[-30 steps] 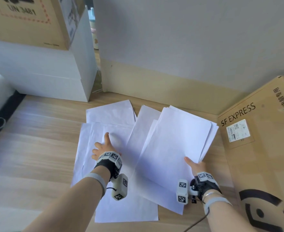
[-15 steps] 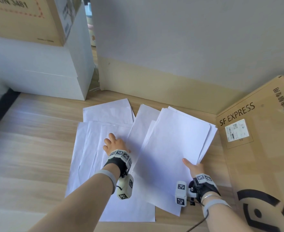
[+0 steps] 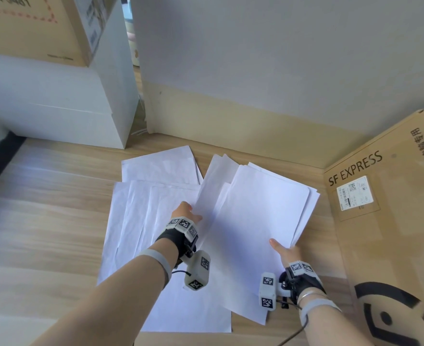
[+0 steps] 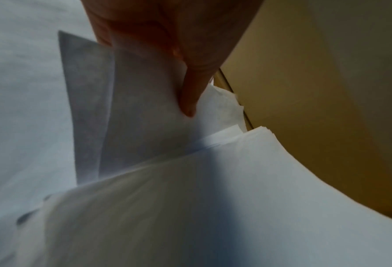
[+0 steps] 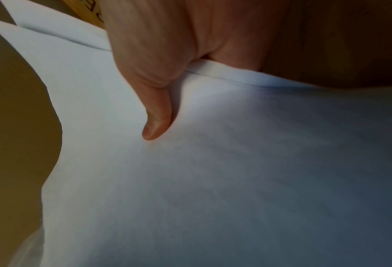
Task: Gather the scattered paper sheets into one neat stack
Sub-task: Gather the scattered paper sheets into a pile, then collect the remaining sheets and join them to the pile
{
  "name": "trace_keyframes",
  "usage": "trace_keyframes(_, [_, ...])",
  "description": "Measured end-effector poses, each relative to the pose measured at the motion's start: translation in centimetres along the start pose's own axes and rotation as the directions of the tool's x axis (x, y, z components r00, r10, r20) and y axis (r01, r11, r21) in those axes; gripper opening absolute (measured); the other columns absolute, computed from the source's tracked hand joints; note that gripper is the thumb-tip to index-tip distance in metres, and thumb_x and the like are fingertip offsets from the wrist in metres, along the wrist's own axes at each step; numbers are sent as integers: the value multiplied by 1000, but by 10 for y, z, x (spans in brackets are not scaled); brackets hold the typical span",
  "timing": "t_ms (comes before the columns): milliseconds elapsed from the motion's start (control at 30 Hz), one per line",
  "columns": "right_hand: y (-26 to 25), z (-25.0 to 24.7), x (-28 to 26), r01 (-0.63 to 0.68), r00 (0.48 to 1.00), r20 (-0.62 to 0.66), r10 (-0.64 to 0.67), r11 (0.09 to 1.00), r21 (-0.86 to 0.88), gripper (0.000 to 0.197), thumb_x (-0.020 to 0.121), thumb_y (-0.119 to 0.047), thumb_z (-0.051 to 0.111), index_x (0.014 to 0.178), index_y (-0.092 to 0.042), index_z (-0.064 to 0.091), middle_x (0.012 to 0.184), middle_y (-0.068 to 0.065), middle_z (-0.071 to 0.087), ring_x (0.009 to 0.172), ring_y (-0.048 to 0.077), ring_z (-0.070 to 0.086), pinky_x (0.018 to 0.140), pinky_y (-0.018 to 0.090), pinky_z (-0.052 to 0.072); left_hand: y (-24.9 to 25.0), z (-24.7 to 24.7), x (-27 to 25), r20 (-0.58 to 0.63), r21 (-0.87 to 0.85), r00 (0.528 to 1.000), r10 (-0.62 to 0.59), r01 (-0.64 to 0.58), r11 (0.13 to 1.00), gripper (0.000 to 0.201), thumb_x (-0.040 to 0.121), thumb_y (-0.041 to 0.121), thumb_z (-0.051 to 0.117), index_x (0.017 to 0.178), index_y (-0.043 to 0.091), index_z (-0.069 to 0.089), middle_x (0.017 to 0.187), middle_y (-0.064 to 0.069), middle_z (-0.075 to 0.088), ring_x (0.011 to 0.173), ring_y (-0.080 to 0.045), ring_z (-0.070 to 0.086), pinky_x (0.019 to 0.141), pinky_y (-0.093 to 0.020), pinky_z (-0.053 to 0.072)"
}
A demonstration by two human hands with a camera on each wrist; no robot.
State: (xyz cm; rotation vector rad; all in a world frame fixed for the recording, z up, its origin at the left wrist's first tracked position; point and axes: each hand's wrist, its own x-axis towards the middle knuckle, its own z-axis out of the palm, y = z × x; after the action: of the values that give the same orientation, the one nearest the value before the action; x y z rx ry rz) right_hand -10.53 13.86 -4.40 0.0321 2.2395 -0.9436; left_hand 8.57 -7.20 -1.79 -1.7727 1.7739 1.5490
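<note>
- The surface is a light wooden floor with long plank grain, bare to the left and carrying the paper in the middle; a grey wall with a pale yellow skirting band closes the far side
- At far left stand white boxes, stacked, with a brown carton on top; between them and the wall a narrow gap opens into another space; a dark strip runs along the left edge of the floor
- At right a large cardboard box marked SF EXPRESS, with a white shipping label, lies against the floor, its edge just beside the paper
- The loose paper sheets lie overlapping and fanned on the floor at centre left, two more jutting out toward the far side
- The held sheaf sits right of them, slanted, its far corners fanned out of line, its left part lying over the loose sheets
- The right hand grips the sheaf's near right edge; thumb on top, fingers tucked beneath, clamped on the paper, as the right wrist view shows
- The left hand is at the sheaf's left edge; in the left wrist view its thumb presses on a sheet with other fingers behind the paper, pinching it
</note>
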Motion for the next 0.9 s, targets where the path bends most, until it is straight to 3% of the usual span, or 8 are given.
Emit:
trace_keyframes(133, [0,-2,0,-11,1000,9,11,1000,-6,40,82,-12,68,112,12,58,120,28,60,93,24,52,87,32,38,-1,-7,2,-6,99,996,92,-91,991,29,92,12,44,119,10,53,111,-17,58,101,-31,56,86,-33,44])
trace_keyframes(233, [2,-3,2,-24,1000,7,24,1000,-12,42,82,-13,68,113,13,57,121,28,60,98,30,56,90,34,39,-6,-22,3,-123,25,982,143,-141,990,40,96,12,39,135,11,43,132,-15,54,119,-33,52,98,-33,41])
trace_keyframes(333, [3,-2,1,-44,999,13,44,999,-29,44,82,-16,68,114,12,57,121,27,60,107,36,57,94,37,39,-11,-45,4,-213,-138,962,170,-202,970,44,97,13,37,141,12,37,141,-14,48,130,-30,45,98,-28,35])
trace_keyframes(433, [4,0,2,-48,999,15,49,998,-42,44,83,-17,67,115,11,56,122,27,59,107,36,57,91,35,38,-17,-66,7,-310,-227,934,177,-253,941,41,94,10,39,135,12,44,133,-14,55,123,-32,49,96,-33,37])
trace_keyframes(533, [1,2,-2,-55,998,34,57,996,-65,46,84,-20,66,117,10,55,122,26,59,97,30,55,88,32,37,-24,-79,6,-411,-333,898,156,-308,891,42,91,2,38,132,10,47,121,-9,59,116,-30,52,88,-30,38])
trace_keyframes(600, [1,3,-2,-60,998,31,62,996,-69,49,83,-22,67,119,10,54,124,24,58,105,33,57,91,34,38,-28,-88,5,-455,-370,881,130,-320,872,41,90,-1,38,129,5,48,122,-17,59,113,-33,54,86,-31,38])
trace_keyframes(733, [-2,10,-7,-67,996,43,72,992,-108,58,81,-30,69,122,8,53,124,22,59,111,34,57,97,36,39,-34,-91,8,-375,-387,920,113,-267,883,36,91,4,44,127,2,48,123,-22,58,102,-33,56,87,-37,44])
trace_keyframes(900, [-8,26,-10,-18,995,92,32,990,-140,62,78,-35,70,121,7,54,116,19,62,103,30,59,97,38,43,-34,-50,1,-105,-77,966,238,-246,966,37,91,11,51,128,7,51,124,-17,59,108,-28,55,84,-26,35])
